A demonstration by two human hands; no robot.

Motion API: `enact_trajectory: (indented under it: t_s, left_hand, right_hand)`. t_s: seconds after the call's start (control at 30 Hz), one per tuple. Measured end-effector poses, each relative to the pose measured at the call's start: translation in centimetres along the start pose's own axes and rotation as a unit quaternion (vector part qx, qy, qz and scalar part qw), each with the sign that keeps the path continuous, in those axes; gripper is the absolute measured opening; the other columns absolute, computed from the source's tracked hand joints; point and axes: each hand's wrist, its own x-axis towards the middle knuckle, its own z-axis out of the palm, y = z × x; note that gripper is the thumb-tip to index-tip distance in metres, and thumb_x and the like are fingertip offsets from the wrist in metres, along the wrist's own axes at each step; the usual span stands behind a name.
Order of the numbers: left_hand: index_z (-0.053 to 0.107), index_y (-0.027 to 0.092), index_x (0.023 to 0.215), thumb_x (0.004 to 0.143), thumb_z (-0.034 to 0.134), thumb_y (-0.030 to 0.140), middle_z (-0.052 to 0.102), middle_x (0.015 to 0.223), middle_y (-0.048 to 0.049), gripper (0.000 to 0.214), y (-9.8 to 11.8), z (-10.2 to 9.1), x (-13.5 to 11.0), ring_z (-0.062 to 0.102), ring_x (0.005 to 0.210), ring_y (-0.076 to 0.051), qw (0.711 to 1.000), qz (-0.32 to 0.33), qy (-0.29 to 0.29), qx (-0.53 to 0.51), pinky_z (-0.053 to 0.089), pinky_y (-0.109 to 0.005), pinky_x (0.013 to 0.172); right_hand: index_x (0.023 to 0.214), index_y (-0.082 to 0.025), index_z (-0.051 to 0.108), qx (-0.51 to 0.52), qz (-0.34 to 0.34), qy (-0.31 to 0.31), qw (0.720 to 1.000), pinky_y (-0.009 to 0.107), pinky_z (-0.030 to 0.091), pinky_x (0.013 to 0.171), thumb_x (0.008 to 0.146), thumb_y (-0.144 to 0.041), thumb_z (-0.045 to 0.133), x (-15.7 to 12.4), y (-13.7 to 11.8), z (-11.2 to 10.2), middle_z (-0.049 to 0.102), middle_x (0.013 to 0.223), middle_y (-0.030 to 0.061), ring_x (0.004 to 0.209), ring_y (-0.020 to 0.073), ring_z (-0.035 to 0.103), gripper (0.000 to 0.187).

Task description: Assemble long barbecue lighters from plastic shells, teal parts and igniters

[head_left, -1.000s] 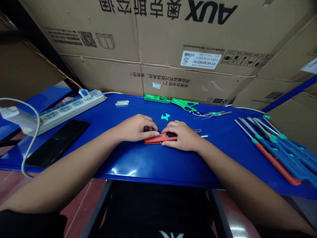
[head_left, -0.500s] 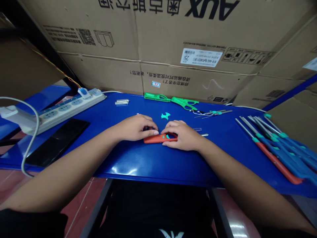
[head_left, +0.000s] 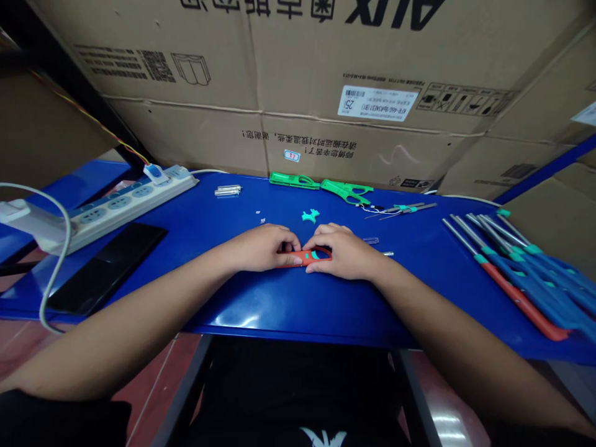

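Both hands grip an orange lighter handle point(head_left: 299, 257) with turquoise parts, low over the blue table. My left hand point(head_left: 265, 247) is closed around its left end, thumb along the near side. My right hand point(head_left: 347, 251) is closed on the right end, thumb and fingers on opposite edges of the loop. Parts of the handle are hidden behind my fingers. Beyond the hands lies a small turquoise plastic piece point(head_left: 310, 215). Green handle shells point(head_left: 344, 190) rest against the cardboard. Past my right hand are a clear plastic piece point(head_left: 371, 240) and thin metal rods with wires point(head_left: 403, 210).
On the right lie several long-nosed lighters point(head_left: 531, 273), blue and orange. At left are a power strip point(head_left: 125, 205), a black phone point(head_left: 109, 264) and a white cable point(head_left: 69, 233). Small clear tubes point(head_left: 228, 190) lie at the back. A large cardboard box point(head_left: 302, 68) walls off the far side.
My left hand has slid right along the orange handle and now wraps its left end, which showed before. My right hand keeps its hold. The view has shifted slightly.
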Motion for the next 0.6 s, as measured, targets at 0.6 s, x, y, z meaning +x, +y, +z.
enact_trajectory:
  t_s: [0.6]
  left_hand:
    - [0.07, 0.019, 0.091, 0.078, 0.068, 0.03, 0.066, 0.085, -0.0007, 0.017, 1.2, 0.1, -0.2, 0.058, 0.071, -0.014, 1.0, 0.005, -0.015, 0.008, 0.04, -0.024, 0.064]
  right_hand:
    - [0.093, -0.019, 0.07, -0.075, 0.049, -0.181, 0.979, 0.029, 0.04, 0.07, 0.087, -0.035, 0.068, -3.4, 2.4, -5.7, 0.069, 0.093, 0.0057, 0.082, 0.0195, 0.06, 0.018]
